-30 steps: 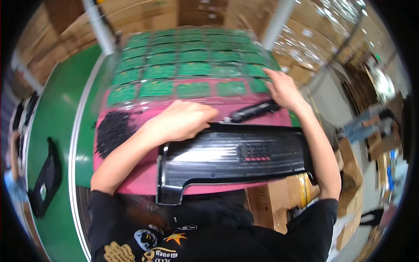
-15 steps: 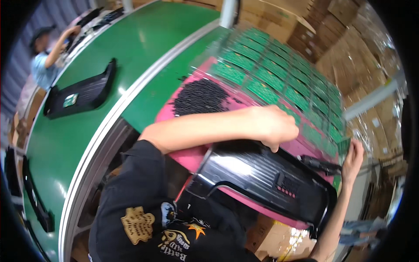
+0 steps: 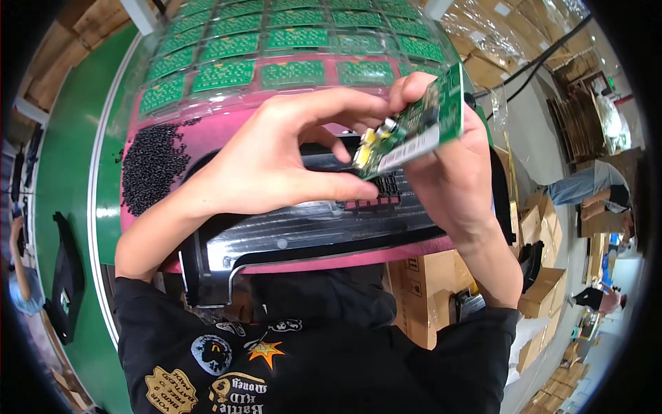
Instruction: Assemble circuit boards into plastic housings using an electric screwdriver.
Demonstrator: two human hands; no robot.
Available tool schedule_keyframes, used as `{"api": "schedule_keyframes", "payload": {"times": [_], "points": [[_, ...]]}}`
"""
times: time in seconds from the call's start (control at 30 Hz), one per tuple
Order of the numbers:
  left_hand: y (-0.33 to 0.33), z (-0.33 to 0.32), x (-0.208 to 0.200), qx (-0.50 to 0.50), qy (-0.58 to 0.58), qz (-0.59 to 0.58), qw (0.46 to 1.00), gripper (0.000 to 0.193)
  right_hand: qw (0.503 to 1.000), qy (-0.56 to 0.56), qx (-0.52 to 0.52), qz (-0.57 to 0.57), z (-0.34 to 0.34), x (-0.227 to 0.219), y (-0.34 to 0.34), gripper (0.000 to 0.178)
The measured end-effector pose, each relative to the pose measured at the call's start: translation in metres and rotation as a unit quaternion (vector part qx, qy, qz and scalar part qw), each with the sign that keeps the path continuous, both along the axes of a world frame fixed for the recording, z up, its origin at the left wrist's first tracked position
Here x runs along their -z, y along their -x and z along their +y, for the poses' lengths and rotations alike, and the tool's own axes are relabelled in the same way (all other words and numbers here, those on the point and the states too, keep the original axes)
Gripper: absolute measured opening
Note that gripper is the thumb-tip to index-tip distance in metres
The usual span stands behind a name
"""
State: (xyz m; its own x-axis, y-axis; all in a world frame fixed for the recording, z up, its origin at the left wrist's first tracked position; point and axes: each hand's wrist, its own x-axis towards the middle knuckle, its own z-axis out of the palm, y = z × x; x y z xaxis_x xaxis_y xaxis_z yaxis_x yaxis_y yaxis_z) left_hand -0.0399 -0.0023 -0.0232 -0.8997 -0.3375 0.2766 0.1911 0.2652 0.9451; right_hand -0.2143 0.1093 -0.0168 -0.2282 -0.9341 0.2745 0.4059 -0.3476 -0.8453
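Mid-frame, we appear to be handling a circuit board (image 3: 417,130), right hand (image 3: 449,172) gripping it, left hand (image 3: 272,155) wide beside it (contact unclear), the next move calling for careful edge support.

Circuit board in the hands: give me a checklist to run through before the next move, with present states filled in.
1. Circuit board gripped by the right hand: ok.
2. Left hand touching the board: cannot tell; its thumb and fingers are spread near the board's lower corner.
3. Black panel lying on the pink mat: ok.
4. Panel's slotted section fully visible: not ok, partly hidden behind the left thumb and board.
5. Small black parts heaped at the mat's left side: ok.
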Motion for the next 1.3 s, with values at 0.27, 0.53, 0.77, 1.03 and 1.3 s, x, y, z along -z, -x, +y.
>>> {"api": "schedule_keyframes", "payload": {"times": [0.27,0.53,0.77,1.03,1.3], "points": [[-0.007,-0.014,-0.001,-0.083,0.130,-0.122,0.981,0.061,0.936,-0.093,0.057,0.334,0.033,0.006,0.042,0.072],[-0.006,-0.010,0.018,-0.009,0.271,-0.140,0.952,0.060,0.901,-0.199,0.060,0.382,0.061,0.032,0.043,0.064],[-0.004,0.002,0.029,0.024,0.328,-0.195,0.924,0.059,0.843,-0.163,0.022,0.512,0.060,0.060,0.058,0.052],[0.000,0.006,0.041,0.026,0.356,-0.212,0.910,0.059,0.811,-0.146,0.044,0.565,0.058,0.065,0.053,0.051],[-0.001,0.004,0.042,0.025,0.364,-0.196,0.910,0.059,0.802,-0.146,0.048,0.578,0.057,0.064,0.051,0.049]]}}
